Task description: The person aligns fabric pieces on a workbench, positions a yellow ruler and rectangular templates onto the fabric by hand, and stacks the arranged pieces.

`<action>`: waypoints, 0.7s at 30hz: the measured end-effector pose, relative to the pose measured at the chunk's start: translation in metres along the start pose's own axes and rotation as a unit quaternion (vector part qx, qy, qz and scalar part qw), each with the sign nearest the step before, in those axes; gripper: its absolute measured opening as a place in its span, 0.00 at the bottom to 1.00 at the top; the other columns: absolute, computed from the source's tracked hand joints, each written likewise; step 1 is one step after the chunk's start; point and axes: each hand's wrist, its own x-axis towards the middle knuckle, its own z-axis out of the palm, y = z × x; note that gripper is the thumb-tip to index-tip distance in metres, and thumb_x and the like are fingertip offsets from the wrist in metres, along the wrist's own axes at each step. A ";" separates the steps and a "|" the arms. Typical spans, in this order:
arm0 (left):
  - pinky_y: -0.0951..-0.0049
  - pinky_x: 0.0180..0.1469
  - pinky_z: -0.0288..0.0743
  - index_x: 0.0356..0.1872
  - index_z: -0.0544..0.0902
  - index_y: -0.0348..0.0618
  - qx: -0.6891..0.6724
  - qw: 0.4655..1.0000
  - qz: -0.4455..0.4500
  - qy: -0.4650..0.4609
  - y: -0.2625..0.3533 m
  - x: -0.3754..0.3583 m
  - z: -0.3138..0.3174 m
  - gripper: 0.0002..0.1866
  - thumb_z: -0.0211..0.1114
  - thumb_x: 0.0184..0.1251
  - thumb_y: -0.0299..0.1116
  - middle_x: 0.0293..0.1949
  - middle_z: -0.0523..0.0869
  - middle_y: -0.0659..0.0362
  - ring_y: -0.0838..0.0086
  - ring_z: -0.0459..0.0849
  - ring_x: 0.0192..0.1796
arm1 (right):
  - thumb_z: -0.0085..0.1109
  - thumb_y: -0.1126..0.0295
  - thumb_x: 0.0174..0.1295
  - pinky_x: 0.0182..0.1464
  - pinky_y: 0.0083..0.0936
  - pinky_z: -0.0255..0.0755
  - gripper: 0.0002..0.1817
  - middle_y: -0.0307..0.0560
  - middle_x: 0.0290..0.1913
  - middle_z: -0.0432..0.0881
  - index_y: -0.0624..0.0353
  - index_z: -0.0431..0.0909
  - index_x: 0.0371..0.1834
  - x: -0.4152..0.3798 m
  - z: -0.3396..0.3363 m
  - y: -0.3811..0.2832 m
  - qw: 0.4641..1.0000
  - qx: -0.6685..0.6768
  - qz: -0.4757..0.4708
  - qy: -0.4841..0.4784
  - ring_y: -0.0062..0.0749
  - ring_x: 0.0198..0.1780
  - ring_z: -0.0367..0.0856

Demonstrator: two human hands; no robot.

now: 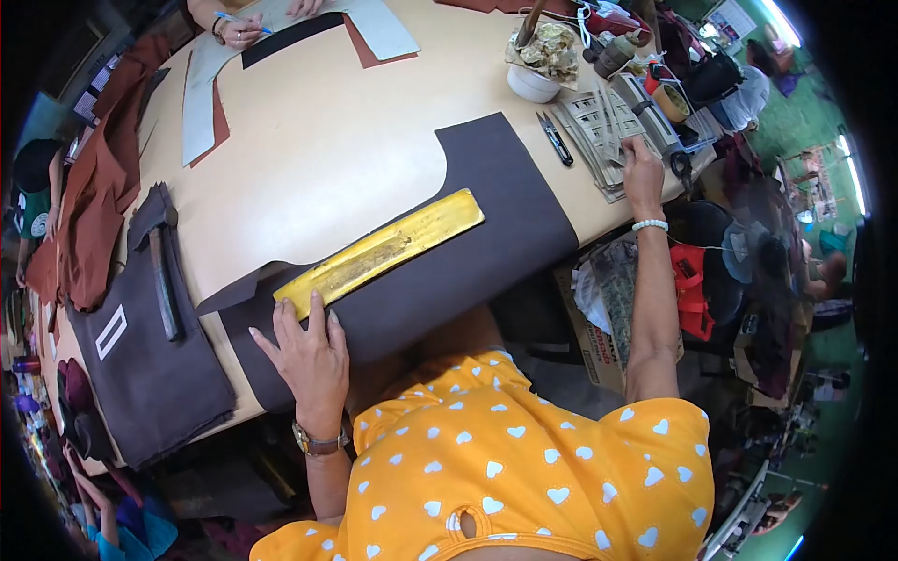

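A long yellow bar with a worn face [382, 251] is touched at its left end by the spread fingers of the left hand [313, 360], on a dark brown sheet [458, 252] draped over the near edge of a pale wooden table [309, 150]. Well apart, the right hand [643, 173] is curled at a stack of grey cut-out templates [589, 140] near the right edge; whether one is gripped cannot be told. Black-handled snips [555, 139] are laid just beside the stack. At the far edge, a blue pen [245, 22] is held by a co-worker [241, 34].
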 end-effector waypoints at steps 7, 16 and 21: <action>0.38 0.66 0.46 0.56 0.76 0.46 -0.006 1.000 -0.003 0.000 0.001 0.001 -0.002 0.19 0.56 0.64 0.35 0.53 0.73 0.45 0.56 0.68 0.62 | 0.59 0.65 0.56 0.45 0.41 0.73 0.16 0.56 0.40 0.83 0.63 0.78 0.44 0.010 -0.010 -0.004 0.991 0.057 0.122 0.010 0.50 0.43 0.81; 0.39 0.66 0.46 0.55 0.76 0.46 -0.009 1.000 -0.001 0.011 0.000 -0.001 0.000 0.18 0.57 0.64 0.35 0.54 0.72 0.45 0.56 0.68 0.62 | 0.66 0.61 0.48 0.48 0.42 0.72 0.16 0.60 0.41 0.81 0.64 0.82 0.32 0.019 -0.011 -0.019 0.976 -0.100 0.188 -0.045 0.54 0.45 0.80; 0.39 0.66 0.47 0.56 0.76 0.46 -0.003 1.000 0.003 0.011 0.000 -0.001 0.000 0.19 0.57 0.63 0.34 0.54 0.72 0.45 0.56 0.67 0.62 | 0.65 0.65 0.47 0.44 0.43 0.74 0.12 0.58 0.31 0.83 0.64 0.81 0.29 0.037 -0.002 -0.002 0.984 -0.069 0.150 -0.063 0.55 0.37 0.81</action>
